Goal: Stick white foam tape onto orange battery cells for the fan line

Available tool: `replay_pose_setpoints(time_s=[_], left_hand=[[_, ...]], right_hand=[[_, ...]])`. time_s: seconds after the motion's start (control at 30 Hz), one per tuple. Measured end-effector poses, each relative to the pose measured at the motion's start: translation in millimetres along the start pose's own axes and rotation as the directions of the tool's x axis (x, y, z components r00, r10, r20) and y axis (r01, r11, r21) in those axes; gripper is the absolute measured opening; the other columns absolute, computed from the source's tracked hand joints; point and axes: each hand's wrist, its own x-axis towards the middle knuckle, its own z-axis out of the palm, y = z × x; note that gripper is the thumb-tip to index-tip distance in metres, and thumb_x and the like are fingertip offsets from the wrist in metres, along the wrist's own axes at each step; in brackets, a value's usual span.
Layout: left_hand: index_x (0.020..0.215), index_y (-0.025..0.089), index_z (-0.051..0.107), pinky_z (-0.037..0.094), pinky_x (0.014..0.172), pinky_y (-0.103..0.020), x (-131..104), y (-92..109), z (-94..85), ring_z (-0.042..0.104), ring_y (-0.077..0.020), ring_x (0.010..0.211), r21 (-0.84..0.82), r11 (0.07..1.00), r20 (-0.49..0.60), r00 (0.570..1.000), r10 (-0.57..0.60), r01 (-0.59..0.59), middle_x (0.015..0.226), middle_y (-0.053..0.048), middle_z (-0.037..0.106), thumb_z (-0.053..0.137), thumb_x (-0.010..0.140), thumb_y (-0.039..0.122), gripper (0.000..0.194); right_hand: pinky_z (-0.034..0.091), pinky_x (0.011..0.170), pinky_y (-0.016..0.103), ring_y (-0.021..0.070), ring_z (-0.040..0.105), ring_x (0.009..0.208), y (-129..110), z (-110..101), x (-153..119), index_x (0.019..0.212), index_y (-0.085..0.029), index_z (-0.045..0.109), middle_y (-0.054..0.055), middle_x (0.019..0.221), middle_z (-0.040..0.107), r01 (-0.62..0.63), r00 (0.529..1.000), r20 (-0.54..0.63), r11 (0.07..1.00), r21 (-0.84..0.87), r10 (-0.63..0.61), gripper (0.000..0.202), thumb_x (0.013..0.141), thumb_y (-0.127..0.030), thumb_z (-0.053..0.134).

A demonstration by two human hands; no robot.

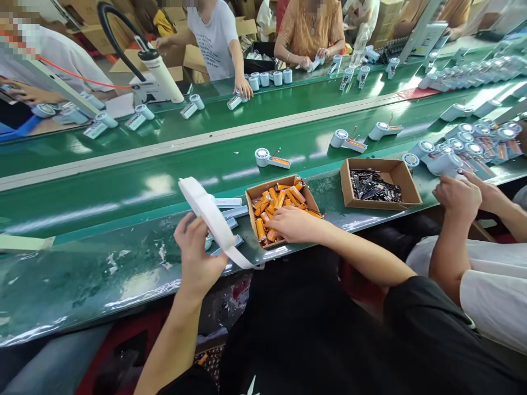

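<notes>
A large roll of white tape (206,211) stands tilted in my left hand (200,255), whose fingers and thumb grip its near side; a loose strip hangs from its lower end. My right hand (294,224) reaches into a cardboard box (253,219) of orange battery cells (274,200). Its fingertips are down among the cells, and whether they pinch one is hidden. Light blue plastic parts (236,211) lie between the roll and the box, partly covered by the tape.
Right of the cells, a second box (381,204) holds black circuit boards (373,186). A co-worker's hands (459,195) are beside a cluster of light blue fan units (447,159). More units (262,157) sit on the green belt (164,181). People work across the line.
</notes>
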Motion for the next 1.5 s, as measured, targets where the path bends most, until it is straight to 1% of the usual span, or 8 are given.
replay_pose_setpoints(time_s=[0.13,0.27,0.4,0.67,0.8,1.03,1.23,1.5], left_hand=[[0.136,0.025,0.056,0.042,0.115,-0.063,-1.1,18.3,9.8,0.05,-0.0422,0.138,0.063,0.996,-0.109,0.991,0.077,-0.07,0.128,-0.013,0.065,0.08,0.078,0.015,0.063],[0.138,0.025,0.055,0.043,0.113,-0.061,-8.8,19.0,16.5,0.046,-0.0423,0.14,0.087,0.991,-0.065,0.992,0.112,-0.106,0.127,-0.013,0.067,0.077,0.078,0.008,0.066],[0.139,0.021,0.057,0.043,0.113,-0.059,-12.8,21.1,20.0,0.042,-0.0415,0.14,0.134,0.971,0.045,0.98,0.193,-0.197,0.129,-0.014,0.069,0.069,0.079,0.0,0.065],[0.138,0.019,0.066,0.048,0.109,-0.049,-17.9,32.6,16.9,0.038,-0.0397,0.14,0.265,0.902,0.173,0.937,0.303,-0.34,0.132,-0.01,0.073,0.067,0.085,-0.002,0.057],[0.149,0.023,0.062,0.046,0.112,-0.047,-17.2,30.3,13.8,0.041,-0.0368,0.139,0.337,0.859,0.195,0.921,0.336,-0.385,0.136,-0.004,0.073,0.067,0.087,-0.002,0.066],[0.163,0.028,0.046,0.045,0.117,-0.049,-4.3,31.3,-1.8,0.045,-0.0314,0.125,0.375,0.795,0.254,0.877,0.407,-0.477,0.139,0.0,0.071,0.068,0.095,0.007,0.074],[0.161,0.03,0.049,0.04,0.122,-0.052,4.8,44.4,-6.4,0.044,-0.0307,0.112,0.404,0.816,0.179,0.91,0.374,-0.414,0.134,0.002,0.074,0.069,0.096,0.01,0.07],[0.161,0.05,0.04,0.036,0.127,-0.059,23.5,37.0,-25.2,0.056,-0.0269,0.113,0.105,0.907,0.356,0.867,0.348,-0.407,0.132,0.005,0.074,0.064,0.099,0.012,0.076]], right_hand=[[0.049,0.104,0.041,0.0267,0.071,0.111,19.0,-3.5,2.7,0.11,-0.018,0.078,0.012,0.111,0.078,-0.024,0.98,-0.177,0.94,0.341,0.089,0.022,0.101,-0.026,0.06],[0.058,0.089,0.033,0.0188,0.072,0.097,19.8,-0.3,-13.7,0.13,-0.02,0.07,0.008,0.116,0.076,0.104,0.822,-0.349,0.484,0.869,0.449,0.042,0.105,-0.05,0.054],[0.061,0.074,0.029,0.0131,0.068,0.076,2.9,4.3,-27.2,0.143,-0.022,0.057,0.005,0.111,0.074,0.212,0.86,-0.282,0.205,0.956,0.426,0.058,0.096,-0.054,0.069],[0.049,0.118,0.043,0.0268,0.064,0.134,-16.6,-8.8,-39.0,0.148,-0.025,0.061,0.009,0.146,0.067,0.052,0.791,-0.425,0.644,0.764,0.44,0.048,0.103,-0.044,0.062],[0.046,0.12,0.046,0.0297,0.062,0.138,-21.0,-14.2,-39.2,0.151,-0.024,0.059,0.008,0.148,0.066,-0.01,0.83,-0.397,0.723,0.691,0.392,0.051,0.104,-0.042,0.059],[0.063,0.094,0.038,0.0261,0.077,0.101,-2.7,-11.3,-38.7,0.12,-0.018,0.078,0.005,0.104,0.082,-0.037,0.909,-0.15,0.434,0.9,0.389,0.039,0.088,-0.041,0.081],[0.064,0.098,0.039,0.0259,0.077,0.112,-17.6,27.0,-19.7,0.124,-0.021,0.076,0.007,0.117,0.081,0.251,0.716,-0.243,0.084,0.964,0.655,0.053,0.076,-0.038,0.091],[0.064,0.099,0.046,0.0299,0.076,0.106,-1.5,10.5,-43.1,0.111,-0.021,0.083,0.0,0.096,0.083,0.02,0.836,-0.155,0.253,0.967,0.526,0.039,0.077,-0.039,0.089]])
